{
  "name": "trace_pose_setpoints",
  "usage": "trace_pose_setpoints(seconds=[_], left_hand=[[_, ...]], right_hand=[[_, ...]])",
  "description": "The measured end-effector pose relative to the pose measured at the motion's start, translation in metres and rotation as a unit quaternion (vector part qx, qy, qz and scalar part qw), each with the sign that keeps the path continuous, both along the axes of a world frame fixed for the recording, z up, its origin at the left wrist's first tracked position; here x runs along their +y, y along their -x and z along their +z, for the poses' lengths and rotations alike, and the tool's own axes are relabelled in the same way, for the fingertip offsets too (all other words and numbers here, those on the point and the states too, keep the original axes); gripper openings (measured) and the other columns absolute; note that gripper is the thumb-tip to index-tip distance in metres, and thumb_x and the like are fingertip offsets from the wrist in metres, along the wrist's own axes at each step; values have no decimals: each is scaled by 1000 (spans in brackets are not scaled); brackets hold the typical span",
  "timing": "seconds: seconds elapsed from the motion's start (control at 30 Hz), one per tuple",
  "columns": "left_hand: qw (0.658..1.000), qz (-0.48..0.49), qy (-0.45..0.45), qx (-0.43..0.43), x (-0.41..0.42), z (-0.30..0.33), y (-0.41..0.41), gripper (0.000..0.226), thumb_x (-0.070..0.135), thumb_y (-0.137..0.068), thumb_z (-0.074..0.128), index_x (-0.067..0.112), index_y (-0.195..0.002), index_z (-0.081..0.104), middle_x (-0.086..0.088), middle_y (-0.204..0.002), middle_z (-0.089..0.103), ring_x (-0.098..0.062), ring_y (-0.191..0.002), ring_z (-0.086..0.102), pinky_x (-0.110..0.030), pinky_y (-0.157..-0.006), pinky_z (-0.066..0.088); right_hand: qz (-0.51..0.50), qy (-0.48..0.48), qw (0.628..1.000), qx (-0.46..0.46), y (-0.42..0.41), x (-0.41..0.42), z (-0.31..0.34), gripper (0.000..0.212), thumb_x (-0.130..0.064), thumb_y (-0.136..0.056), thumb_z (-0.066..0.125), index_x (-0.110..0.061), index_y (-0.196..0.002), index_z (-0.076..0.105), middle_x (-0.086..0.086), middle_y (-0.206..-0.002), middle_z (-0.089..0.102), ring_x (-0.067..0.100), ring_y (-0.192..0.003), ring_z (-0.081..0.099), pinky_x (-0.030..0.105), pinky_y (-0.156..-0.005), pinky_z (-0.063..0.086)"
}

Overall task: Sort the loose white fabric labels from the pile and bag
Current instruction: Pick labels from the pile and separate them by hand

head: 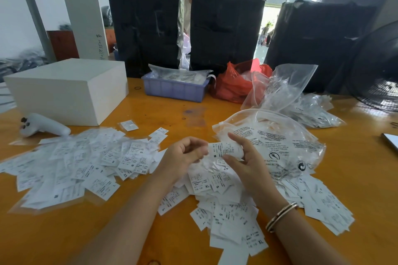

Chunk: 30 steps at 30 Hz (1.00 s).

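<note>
A small stack of white fabric labels [224, 150], the top one marked M, sits between my two hands above the table. My right hand [247, 159] grips it from the right, thumb below and fingers over it. My left hand [185, 154] pinches its left edge with curled fingers. Under my hands lies a pile of loose white labels [228, 206]. Another spread of labels [75, 165] covers the table to the left. A clear printed plastic bag [277, 142] lies just behind my right hand.
On the orange table [90, 232] stand a white box [69, 90], a white handheld device [43, 126], a blue tray [174, 89], a red plastic bag [234, 84] and more clear bags [305, 101]. Black wrapped bundles [226, 30] rise behind. A fan [379, 71] stands at right.
</note>
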<state>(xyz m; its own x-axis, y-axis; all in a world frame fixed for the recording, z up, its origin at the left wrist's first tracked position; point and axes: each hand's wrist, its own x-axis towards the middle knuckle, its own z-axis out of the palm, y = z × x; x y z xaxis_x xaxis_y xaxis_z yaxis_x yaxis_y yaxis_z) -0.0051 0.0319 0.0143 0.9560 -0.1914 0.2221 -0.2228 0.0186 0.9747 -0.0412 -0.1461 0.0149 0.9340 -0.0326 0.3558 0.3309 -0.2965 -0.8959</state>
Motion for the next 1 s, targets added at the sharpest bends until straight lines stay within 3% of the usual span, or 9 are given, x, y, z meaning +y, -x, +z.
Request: trace_pose_setpoints(seconds=[0.03,0.1,0.13,0.23,0.37,0.5,0.6,0.73,1.0], left_hand=[[1000,0,5,1,0,0,0,9,16,-83,70,21,-90,69,9,-77,73,-1,-71,65,-12,-66,50],[1000,-7,5,4,-1,0,0,9,16,-82,69,21,-90,69,7,-77,73,-2,-71,66,-13,-66,51],[1000,-10,4,5,-1,0,1,9,16,-82,69,21,-90,69,7,-77,74,-2,-72,66,-13,-66,50],[1000,-11,7,11,-1,1,1,10,14,-83,68,21,-90,70,7,-76,74,-1,-71,67,-12,-66,50],[1000,-3,1,8,0,1,0,11,13,-86,65,23,-88,71,6,-77,74,-1,-70,67,-12,-65,50],[1000,-2,0,2,0,1,0,12,14,-88,63,22,-87,72,4,-76,74,-3,-67,64,-14,-66,52],[1000,-2,0,3,1,0,-1,12,17,-88,64,24,-87,73,2,-78,74,-4,-68,63,-15,-67,52],[1000,-2,-3,3,1,0,-1,12,15,-88,64,23,-88,72,3,-77,74,-3,-68,64,-14,-66,52],[1000,8,-4,-11,1,0,0,14,14,-87,65,27,-87,72,5,-79,74,-4,-71,66,-13,-67,52]], right_hand=[[-6,-7,1000,6,-1,0,0,45,-16,-86,68,-52,-109,53,-20,-74,62,2,-54,49,18,-56,46],[-15,-35,999,21,-2,0,-1,38,-16,-86,67,-47,-104,58,-7,-81,67,23,-65,58,34,-63,54],[-16,-48,998,25,-3,1,-1,35,-16,-85,68,-45,-103,59,-2,-85,68,25,-70,61,37,-66,56],[-16,-78,996,27,-3,1,-1,32,-14,-85,67,-39,-104,61,-6,-85,68,7,-64,60,21,-59,52],[-5,-132,990,42,-2,1,-2,33,-10,-87,65,-32,-111,60,-15,-61,62,-3,-49,51,11,-47,42],[-7,-155,987,44,-1,3,0,34,-9,-86,65,-32,-112,60,-13,-58,59,-3,-47,49,10,-47,40],[-23,-165,985,46,0,4,1,34,-12,-86,66,-35,-111,60,-1,-63,53,7,-51,44,18,-48,38],[-5,-174,983,58,1,5,0,36,-13,-86,66,-35,-113,60,-12,-53,47,3,-45,39,14,-43,36],[2,-188,979,74,3,7,3,37,-12,-87,64,-35,-116,58,-12,-48,41,3,-42,35,15,-41,33]])
